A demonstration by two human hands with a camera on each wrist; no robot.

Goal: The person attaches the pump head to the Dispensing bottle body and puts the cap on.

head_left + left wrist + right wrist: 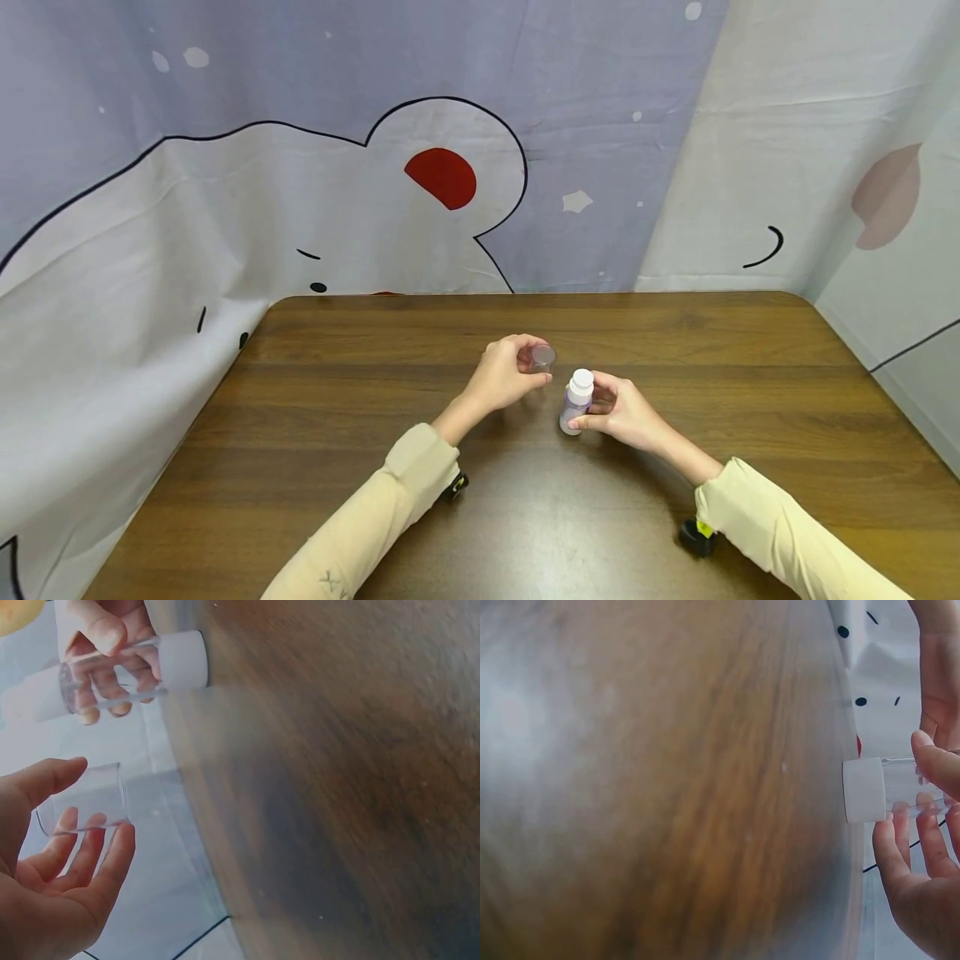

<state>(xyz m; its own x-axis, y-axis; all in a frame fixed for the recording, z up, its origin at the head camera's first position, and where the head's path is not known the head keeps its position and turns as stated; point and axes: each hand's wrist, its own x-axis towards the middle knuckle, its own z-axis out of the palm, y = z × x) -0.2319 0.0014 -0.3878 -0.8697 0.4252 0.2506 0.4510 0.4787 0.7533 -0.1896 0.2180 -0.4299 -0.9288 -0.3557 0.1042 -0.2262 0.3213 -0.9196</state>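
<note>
My left hand (504, 375) holds a small clear cup (543, 357) between thumb and fingertips, above the table. In the left wrist view the clear cup (88, 796) lies between the thumb and curled fingers. To its right, my right hand (628, 414) grips a small bottle (576, 408) with a see-through body and a white top. The bottle is roughly upright; its white base (864, 790) shows in the right wrist view, close to the table. Whether the base touches the wood I cannot tell. Cup and bottle are apart.
A brown wooden table (337, 450) lies under both hands. Behind it and along its sides hangs a printed curtain (300, 192) with a cartoon pattern. Black wrist devices sit at the left sleeve (454, 486) and the right sleeve (697, 537).
</note>
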